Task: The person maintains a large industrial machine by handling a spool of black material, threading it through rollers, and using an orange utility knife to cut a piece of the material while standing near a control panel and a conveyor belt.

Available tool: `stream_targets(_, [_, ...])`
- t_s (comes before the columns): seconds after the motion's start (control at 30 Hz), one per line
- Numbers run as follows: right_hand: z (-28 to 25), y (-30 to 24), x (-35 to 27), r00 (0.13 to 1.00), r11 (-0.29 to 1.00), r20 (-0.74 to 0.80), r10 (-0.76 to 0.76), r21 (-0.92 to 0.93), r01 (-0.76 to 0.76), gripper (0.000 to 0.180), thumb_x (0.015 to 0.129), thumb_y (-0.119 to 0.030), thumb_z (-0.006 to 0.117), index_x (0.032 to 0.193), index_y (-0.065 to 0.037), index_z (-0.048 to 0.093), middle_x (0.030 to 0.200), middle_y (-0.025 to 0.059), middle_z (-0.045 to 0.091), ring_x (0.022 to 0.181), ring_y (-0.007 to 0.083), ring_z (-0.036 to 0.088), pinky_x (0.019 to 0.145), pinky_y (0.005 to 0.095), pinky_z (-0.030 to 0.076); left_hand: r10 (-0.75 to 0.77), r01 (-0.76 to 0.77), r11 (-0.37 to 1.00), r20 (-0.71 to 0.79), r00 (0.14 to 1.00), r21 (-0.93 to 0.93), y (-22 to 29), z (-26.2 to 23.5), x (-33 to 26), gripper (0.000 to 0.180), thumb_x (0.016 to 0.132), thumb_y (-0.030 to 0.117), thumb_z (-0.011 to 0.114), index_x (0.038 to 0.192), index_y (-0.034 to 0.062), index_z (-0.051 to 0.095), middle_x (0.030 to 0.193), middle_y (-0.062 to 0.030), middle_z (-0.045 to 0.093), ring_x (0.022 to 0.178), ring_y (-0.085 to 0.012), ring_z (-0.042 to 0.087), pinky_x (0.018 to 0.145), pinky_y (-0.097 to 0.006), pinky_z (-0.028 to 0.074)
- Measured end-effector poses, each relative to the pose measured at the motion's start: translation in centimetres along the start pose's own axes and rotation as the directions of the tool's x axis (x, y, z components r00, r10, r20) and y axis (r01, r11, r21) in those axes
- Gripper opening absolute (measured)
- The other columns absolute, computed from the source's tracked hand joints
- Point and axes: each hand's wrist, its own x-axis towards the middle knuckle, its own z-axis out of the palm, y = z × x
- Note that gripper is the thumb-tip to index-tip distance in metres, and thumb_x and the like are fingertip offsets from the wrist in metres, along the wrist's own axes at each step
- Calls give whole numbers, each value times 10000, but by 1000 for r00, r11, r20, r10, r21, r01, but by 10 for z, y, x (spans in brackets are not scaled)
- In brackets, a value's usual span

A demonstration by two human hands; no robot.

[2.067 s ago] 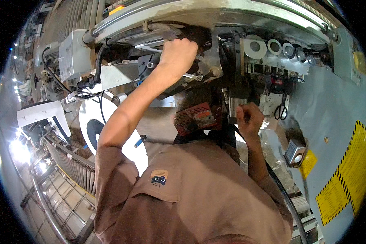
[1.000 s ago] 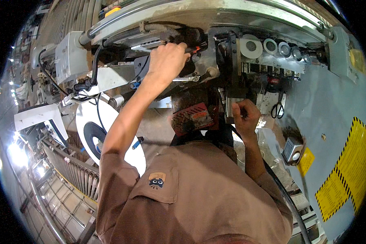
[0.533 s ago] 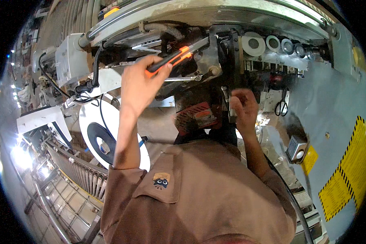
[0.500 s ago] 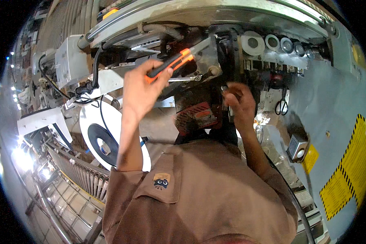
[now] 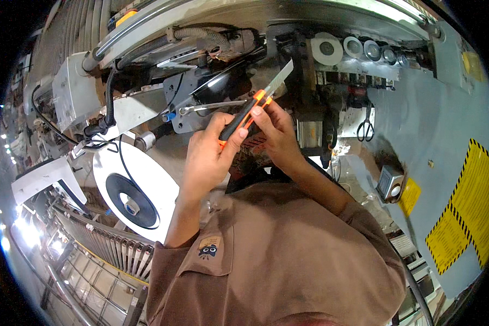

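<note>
A utility knife with a black and orange handle slants up to the right, its long blade bared and pointing away from me. My left hand is closed round the rear of the handle, thumb along its side. Near the blade end, the fingers and thumb of my right hand close on the front of the handle. Just beyond both hands, a ring spanner lies across a grey metal plate of the machine. Whether my right hand also holds something small is hidden.
A white disc with a dark hub stands at the left. Several round rollers line the machine's far right. Black-handled scissors hang on the right, near a grey panel with yellow labels. Corrugated cables run along the far left.
My right hand has come left from beside the machine and taken hold of the knife's front. My left hand has brought the knife lower and nearer to me. The view has shifted slightly.
</note>
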Motion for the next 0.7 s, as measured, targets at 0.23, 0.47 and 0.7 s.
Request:
stream_targets(0.23, [-22,14,7,987,989,74,142,27,-144,366,1098,-377,501,1137,-43,646,920,30,693,829,96,596,780,252,485,185,-142,920,-85,979,366,0,-17,12,299,996,363,681,1123,93,668,747,-149,696,689,-342,721,644,-436,553])
stream_targets(0.47, [-64,-10,-2,996,949,19,83,-307,-73,390,1087,-400,518,1096,-32,648,865,68,691,789,132,604,775,303,476,268,-120,747,-131,954,653,9,-64,74,277,901,316,773,1102,127,750,914,-139,754,798,-354,724,679,-455,562])
stream_targets(0.7, [-87,-3,-13,994,945,-100,43,-318,-72,308,1081,-347,581,1065,-45,644,844,29,658,768,105,573,724,278,452,259,-216,631,60,964,745,-3,-29,131,227,921,319,721,1006,109,705,818,-137,725,784,-368,725,658,-487,580])
